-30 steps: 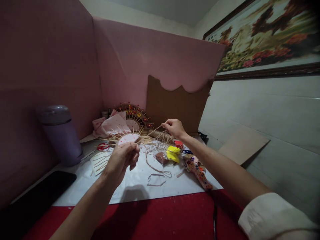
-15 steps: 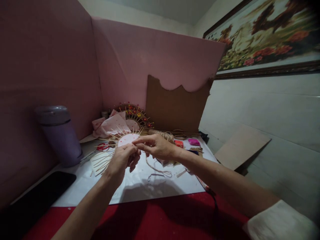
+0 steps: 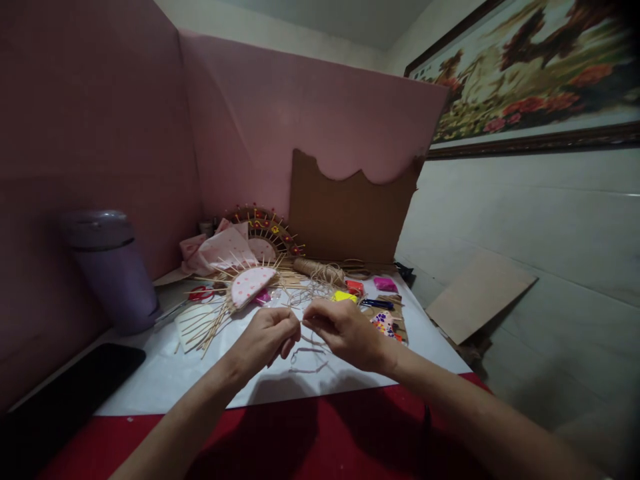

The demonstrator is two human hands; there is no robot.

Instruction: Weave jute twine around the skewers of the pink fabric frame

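Just beyond the fingertips lies a pink spotted disc (image 3: 249, 285) bristling with thin sticks, with a twine spool (image 3: 316, 269) behind it and a yellow packet (image 3: 344, 295) past the right knuckles. A purple tumbler (image 3: 107, 267) stands well off to the left. A white sheet (image 3: 190, 373) covers the red tabletop (image 3: 310, 440), fenced by pink board (image 3: 280, 113) and torn cardboard (image 3: 350, 213). The left hand (image 3: 265, 339) and right hand (image 3: 345, 333) meet fingertip to fingertip, each pinched on a thin raffia strand (image 3: 310, 370) whose loose loop trails on the sheet just below.
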